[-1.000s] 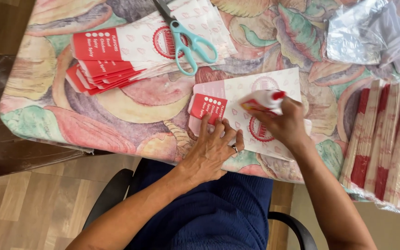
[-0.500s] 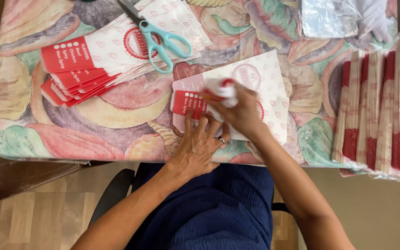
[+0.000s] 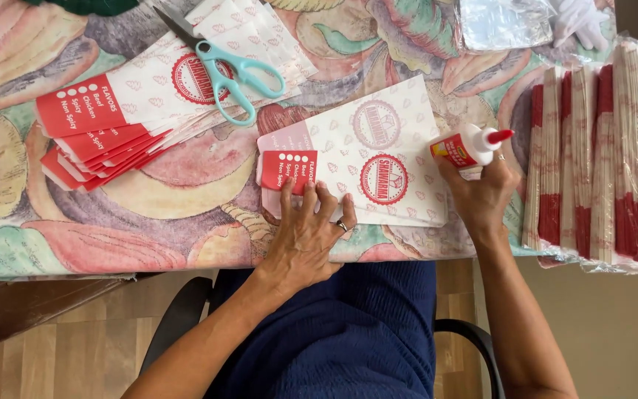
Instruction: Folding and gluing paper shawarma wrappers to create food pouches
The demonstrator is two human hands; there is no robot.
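Head view: my left hand [image 3: 306, 235] lies flat, fingers spread, pinning the paper sleeve [image 3: 356, 159] at table centre; my right hand [image 3: 481, 188], at 3 o'clock, clasps the glue bottle [image 3: 468, 145], lifted clear.

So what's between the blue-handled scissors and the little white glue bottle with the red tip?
In the head view, the flat white-and-red paper sleeve lies between the scissors and the glue bottle. The left hand presses it down; the right hand holds the bottle.
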